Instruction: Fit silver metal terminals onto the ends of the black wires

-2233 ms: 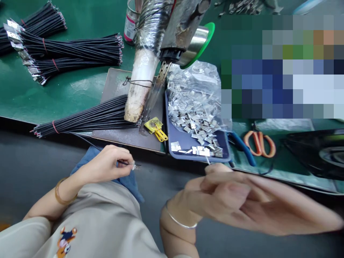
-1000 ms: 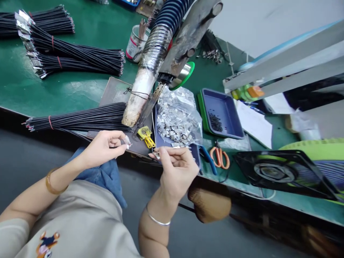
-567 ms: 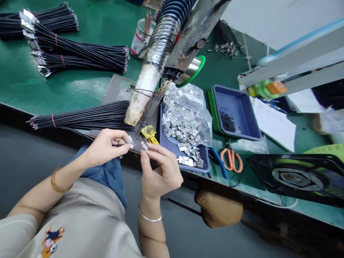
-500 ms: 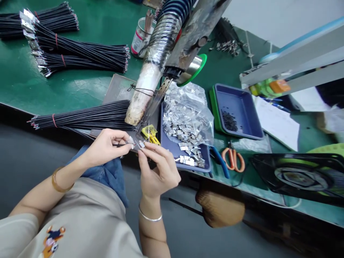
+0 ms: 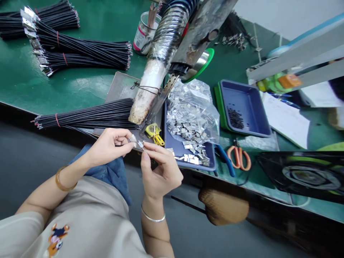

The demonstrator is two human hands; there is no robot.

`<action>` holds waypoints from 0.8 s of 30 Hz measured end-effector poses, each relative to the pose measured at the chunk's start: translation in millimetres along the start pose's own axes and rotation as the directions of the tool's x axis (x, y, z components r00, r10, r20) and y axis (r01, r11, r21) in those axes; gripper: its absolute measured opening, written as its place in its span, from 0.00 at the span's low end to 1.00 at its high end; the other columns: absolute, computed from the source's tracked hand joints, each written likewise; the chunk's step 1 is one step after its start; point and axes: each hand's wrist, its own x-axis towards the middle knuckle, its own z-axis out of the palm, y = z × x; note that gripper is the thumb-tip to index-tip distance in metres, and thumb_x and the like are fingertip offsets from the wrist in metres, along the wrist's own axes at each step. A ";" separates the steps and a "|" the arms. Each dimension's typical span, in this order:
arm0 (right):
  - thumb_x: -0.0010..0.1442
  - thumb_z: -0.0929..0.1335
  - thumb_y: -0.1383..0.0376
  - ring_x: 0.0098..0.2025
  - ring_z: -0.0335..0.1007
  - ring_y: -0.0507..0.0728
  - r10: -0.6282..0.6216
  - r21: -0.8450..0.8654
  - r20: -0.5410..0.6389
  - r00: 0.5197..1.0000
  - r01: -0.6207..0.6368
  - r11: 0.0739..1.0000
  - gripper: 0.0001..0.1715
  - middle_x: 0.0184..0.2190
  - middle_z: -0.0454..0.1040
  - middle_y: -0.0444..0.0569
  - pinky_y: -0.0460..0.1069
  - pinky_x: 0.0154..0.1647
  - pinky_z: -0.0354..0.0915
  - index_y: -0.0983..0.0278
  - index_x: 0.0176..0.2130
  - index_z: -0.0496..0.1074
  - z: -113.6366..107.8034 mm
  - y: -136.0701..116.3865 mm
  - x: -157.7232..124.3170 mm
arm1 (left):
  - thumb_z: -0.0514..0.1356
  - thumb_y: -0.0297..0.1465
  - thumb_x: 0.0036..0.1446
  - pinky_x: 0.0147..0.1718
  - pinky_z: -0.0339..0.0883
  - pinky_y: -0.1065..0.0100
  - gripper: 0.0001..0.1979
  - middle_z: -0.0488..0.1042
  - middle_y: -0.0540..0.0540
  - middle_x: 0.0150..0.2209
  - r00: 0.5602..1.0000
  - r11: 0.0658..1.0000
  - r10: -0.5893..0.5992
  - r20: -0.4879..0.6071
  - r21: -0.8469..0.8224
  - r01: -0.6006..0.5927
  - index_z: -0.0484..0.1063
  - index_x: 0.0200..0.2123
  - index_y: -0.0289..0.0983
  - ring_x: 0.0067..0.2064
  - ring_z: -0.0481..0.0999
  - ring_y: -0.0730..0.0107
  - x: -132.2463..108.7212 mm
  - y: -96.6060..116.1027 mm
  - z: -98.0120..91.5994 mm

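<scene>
My left hand (image 5: 114,145) pinches the end of a thin black cable, most of it hidden by the fingers, above the near table edge. Just to its right, a small silvery metal clip (image 5: 140,144) sits at the fingertips of my right hand (image 5: 162,165), whose fingers are drawn together around it. Cable end and clip are close together; whether they touch I cannot tell. Behind my left hand lies a bundle of black cables (image 5: 94,114) tied with a red band. A yellow tool (image 5: 158,139) lies beyond the fingertips.
A blue tray (image 5: 212,163) holds loose metal clips and a plastic bag (image 5: 193,104). A soldering-fume duct (image 5: 146,86) slants down overhead. Orange-handled scissors (image 5: 238,157), a blue bin (image 5: 258,111) and a black fan (image 5: 303,175) stand right. More cable bundles (image 5: 86,46) lie at back left.
The view has shifted slightly, moving the scene a little to the right. Both hands keep nearly the same pose, and the metal clip still sits between them.
</scene>
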 end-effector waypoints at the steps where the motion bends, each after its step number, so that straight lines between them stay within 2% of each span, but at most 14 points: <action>1: 0.59 0.72 0.74 0.38 0.82 0.55 -0.015 -0.002 0.008 1.000 0.015 1.000 0.12 0.38 0.83 0.44 0.50 0.41 0.78 0.57 0.40 0.77 0.4 0.2 -0.7 | 0.62 0.30 0.54 0.21 0.59 0.78 0.06 0.67 0.54 0.17 1.000 1.000 0.000 0.000 -0.007 0.000 0.71 0.28 0.33 0.20 0.63 0.80 0.2 0.2 -0.4; 5: 0.61 0.71 0.73 0.38 0.83 0.56 0.010 -0.003 0.036 0.999 -0.010 1.000 0.11 0.37 0.83 0.45 0.51 0.39 0.79 0.57 0.40 0.76 2.2 3.0 -4.1 | 0.62 0.31 0.54 0.22 0.60 0.78 0.06 0.68 0.54 0.18 1.000 0.999 0.015 -0.007 -0.045 -0.015 0.71 0.29 0.34 0.20 0.65 0.79 0.0 1.1 -1.6; 8: 0.62 0.70 0.72 0.39 0.83 0.56 0.043 -0.002 -0.110 0.993 -0.043 0.999 0.08 0.38 0.83 0.46 0.52 0.40 0.79 0.58 0.39 0.75 2.4 4.3 -3.2 | 0.62 0.31 0.53 0.23 0.60 0.77 0.06 0.68 0.53 0.20 1.000 0.999 0.016 -0.012 -0.035 -0.017 0.72 0.28 0.33 0.22 0.64 0.80 -0.6 0.9 -0.6; 10: 0.62 0.70 0.72 0.39 0.83 0.57 0.026 -0.018 -0.153 0.988 -0.029 0.999 0.08 0.38 0.83 0.46 0.53 0.39 0.79 0.58 0.39 0.75 1.9 3.7 -0.7 | 0.62 0.31 0.53 0.25 0.61 0.77 0.07 0.69 0.51 0.22 1.000 1.000 0.017 -0.013 -0.025 -0.017 0.73 0.27 0.33 0.23 0.65 0.79 -0.5 0.0 0.6; 14: 0.60 0.73 0.73 0.37 0.83 0.56 -0.078 -0.091 -0.032 0.996 0.074 0.993 0.11 0.37 0.84 0.45 0.52 0.38 0.79 0.57 0.40 0.76 1.8 1.0 3.1 | 0.62 0.30 0.52 0.25 0.60 0.76 0.06 0.69 0.51 0.23 1.000 1.000 0.021 0.001 -0.020 -0.021 0.73 0.27 0.32 0.24 0.64 0.79 0.7 -1.5 1.6; 17: 0.58 0.74 0.74 0.36 0.83 0.55 -0.132 -0.089 -0.023 0.991 0.130 0.988 0.14 0.37 0.84 0.45 0.50 0.38 0.79 0.56 0.42 0.77 2.7 0.0 2.8 | 0.61 0.31 0.54 0.23 0.56 0.76 0.07 0.65 0.53 0.20 0.999 0.999 0.026 0.021 -0.020 -0.026 0.71 0.27 0.33 0.22 0.61 0.80 1.1 -1.4 1.0; 21: 0.58 0.73 0.75 0.37 0.82 0.55 -0.058 -0.036 -0.088 0.994 0.055 0.998 0.14 0.37 0.84 0.45 0.50 0.40 0.79 0.58 0.41 0.78 2.7 0.3 1.2 | 0.60 0.32 0.55 0.23 0.56 0.76 0.08 0.64 0.54 0.20 0.999 1.000 0.025 0.033 -0.005 -0.025 0.70 0.27 0.33 0.22 0.60 0.80 0.8 -1.1 0.2; 24: 0.59 0.73 0.74 0.37 0.82 0.55 -0.038 -0.020 -0.028 0.999 0.037 0.999 0.11 0.37 0.84 0.45 0.50 0.41 0.79 0.59 0.39 0.78 2.6 0.9 -0.1 | 0.59 0.31 0.56 0.24 0.56 0.76 0.07 0.64 0.53 0.21 0.999 1.000 0.026 0.032 0.011 -0.027 0.70 0.28 0.33 0.23 0.61 0.80 1.0 -1.3 0.1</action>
